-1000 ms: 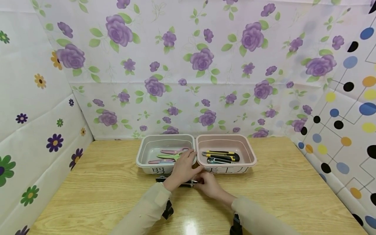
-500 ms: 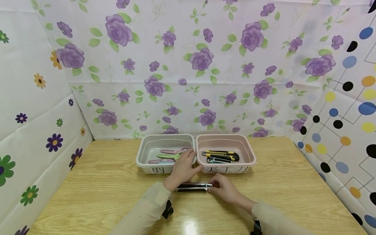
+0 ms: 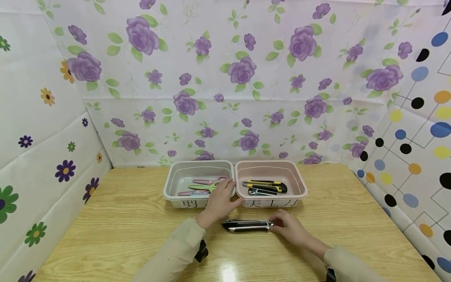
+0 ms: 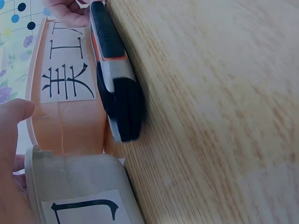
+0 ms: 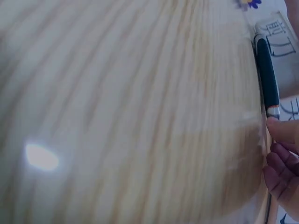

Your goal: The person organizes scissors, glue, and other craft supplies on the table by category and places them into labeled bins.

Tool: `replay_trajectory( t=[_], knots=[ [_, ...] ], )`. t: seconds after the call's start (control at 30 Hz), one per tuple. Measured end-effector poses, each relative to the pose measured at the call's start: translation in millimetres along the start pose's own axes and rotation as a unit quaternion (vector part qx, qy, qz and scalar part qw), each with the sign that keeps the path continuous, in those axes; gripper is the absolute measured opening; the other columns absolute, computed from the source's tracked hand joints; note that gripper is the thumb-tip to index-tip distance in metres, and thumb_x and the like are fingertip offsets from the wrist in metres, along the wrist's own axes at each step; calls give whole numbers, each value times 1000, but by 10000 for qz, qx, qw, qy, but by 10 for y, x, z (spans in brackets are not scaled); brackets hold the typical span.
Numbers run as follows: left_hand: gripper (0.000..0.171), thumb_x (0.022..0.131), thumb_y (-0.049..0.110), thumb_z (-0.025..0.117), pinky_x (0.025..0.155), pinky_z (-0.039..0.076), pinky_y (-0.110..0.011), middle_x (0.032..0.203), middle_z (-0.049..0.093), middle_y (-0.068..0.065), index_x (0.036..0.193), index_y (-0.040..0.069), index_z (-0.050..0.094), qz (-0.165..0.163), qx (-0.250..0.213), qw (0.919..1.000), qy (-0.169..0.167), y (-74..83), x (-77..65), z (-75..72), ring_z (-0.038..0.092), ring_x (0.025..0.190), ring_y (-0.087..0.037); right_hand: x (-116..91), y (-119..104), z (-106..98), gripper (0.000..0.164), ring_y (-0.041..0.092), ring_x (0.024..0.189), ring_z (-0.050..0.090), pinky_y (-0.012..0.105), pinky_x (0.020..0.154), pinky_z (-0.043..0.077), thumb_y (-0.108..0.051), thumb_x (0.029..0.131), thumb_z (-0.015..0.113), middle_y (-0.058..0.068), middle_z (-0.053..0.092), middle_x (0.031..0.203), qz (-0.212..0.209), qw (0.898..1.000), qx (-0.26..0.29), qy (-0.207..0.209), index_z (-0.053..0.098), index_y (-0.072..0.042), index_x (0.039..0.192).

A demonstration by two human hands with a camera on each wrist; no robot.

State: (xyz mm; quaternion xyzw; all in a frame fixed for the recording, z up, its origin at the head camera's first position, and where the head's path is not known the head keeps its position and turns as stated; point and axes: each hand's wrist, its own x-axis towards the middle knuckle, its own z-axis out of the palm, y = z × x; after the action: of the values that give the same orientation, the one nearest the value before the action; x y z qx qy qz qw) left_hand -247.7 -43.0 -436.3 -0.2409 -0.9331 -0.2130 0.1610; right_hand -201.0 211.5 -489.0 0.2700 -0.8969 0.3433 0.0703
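My right hand [image 3: 290,229] pinches one end of a utility knife [image 3: 246,225] between thumb and fingertips. The knife is black and silver with small orange accents, and it lies lengthwise from left to right just in front of the two bins. In the left wrist view its rounded black end points toward the camera. My left hand [image 3: 220,199] rests over the front right corner of the grey bin [image 3: 169,188], its thumb reaching across toward the rim of the pink bin [image 3: 303,188]. Part of the scissors in the grey bin is hidden beneath that hand.
Pink and green scissors [image 3: 201,187] lie in the grey bin. Several utility knives [image 3: 266,187], yellow-black and teal, lie in the pink bin. Both bins carry white labels with black characters and stand side by side on the wooden table [image 3: 134,219], before a floral cloth.
My right hand has drawn the utility knife rightward and slightly nearer, out from behind my left arm. The left hand has stayed on the bins.
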Motion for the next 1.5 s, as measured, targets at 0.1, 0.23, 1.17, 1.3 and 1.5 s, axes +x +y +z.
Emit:
replay_trajectory(
  t=[0.1,0.23,1.17,1.3,1.5],
  knots=[
    [58,81,43,64,90,44,-40,127,49,-13,121,3,54,14,57,10000,-22,3,5,7,48,114,-28,-21,40,-35,18,7,76,51,23,66,44,-12,74,73,-4,57,85,-133,9997,-186,-34,67,-7,90],
    [58,81,42,65,90,44,-40,127,49,-13,121,2,54,56,52,10000,16,6,10,17,48,115,-27,-12,62,-68,19,8,75,49,23,65,43,-11,72,74,-5,56,83,-161,9995,-227,-179,67,-9,90],
    [59,82,44,63,91,44,-40,129,47,-13,124,4,52,-14,137,9999,-24,-2,10,10,46,118,-27,244,-44,163,26,8,83,50,26,74,43,-21,73,76,-10,56,90,-571,9940,457,-818,65,-16,95],
    [59,82,44,64,90,44,-41,129,48,-13,123,3,52,1,120,9999,-8,-7,7,11,46,117,-27,220,-59,152,28,7,81,51,24,73,44,-21,72,77,-8,57,89,-451,9938,581,-834,66,-14,96],
    [60,82,44,63,90,44,-41,129,47,-13,125,3,51,-4,140,9999,-51,-10,3,11,46,118,-27,181,-79,128,29,6,78,51,23,70,44,-24,72,76,-8,57,89,-418,9942,614,-777,67,-13,98]
  ],
)
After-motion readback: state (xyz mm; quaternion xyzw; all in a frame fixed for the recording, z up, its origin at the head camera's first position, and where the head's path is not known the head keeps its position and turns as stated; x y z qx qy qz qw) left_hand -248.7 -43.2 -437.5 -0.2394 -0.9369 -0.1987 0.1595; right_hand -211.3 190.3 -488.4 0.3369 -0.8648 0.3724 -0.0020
